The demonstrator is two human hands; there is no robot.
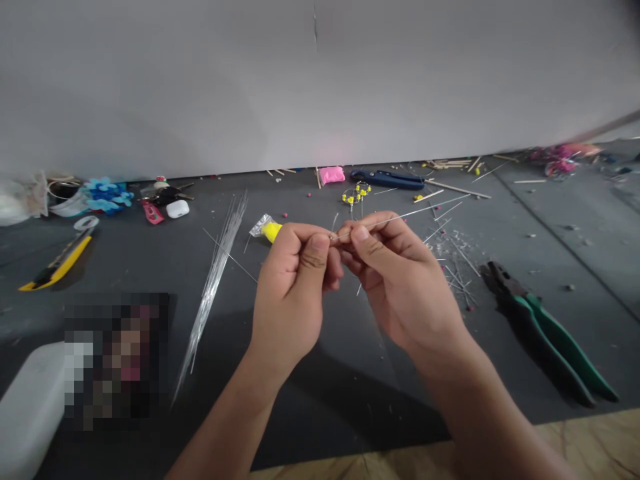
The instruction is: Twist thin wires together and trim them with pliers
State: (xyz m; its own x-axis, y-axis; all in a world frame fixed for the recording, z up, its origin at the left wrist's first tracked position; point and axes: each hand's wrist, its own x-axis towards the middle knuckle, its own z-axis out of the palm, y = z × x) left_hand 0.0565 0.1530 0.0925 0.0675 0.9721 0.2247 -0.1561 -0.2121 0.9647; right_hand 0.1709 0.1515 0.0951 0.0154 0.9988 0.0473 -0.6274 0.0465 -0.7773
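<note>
My left hand [295, 287] and my right hand [395, 273] meet above a dark mat [150, 267], fingers pinched together. Between the fingertips runs a thin silver wire [415, 213] that sticks out to the upper right from my right hand. My left hand pinches its near end, thumb over forefinger. Just behind my left hand lies a yellow lump in a clear bag [267, 230]. A small cluster of yellow beads on wires [356, 193] lies beyond my hands.
A bundle of long thin wires [215, 280] lies left of my hands. Green-handled pliers [545, 333] rest at the right, near cut wire scraps [457, 267]. A yellow utility knife [60, 263], blue-handled tool [387, 179], pink lump [332, 175] and blue flowers [107, 195] lie along the wall.
</note>
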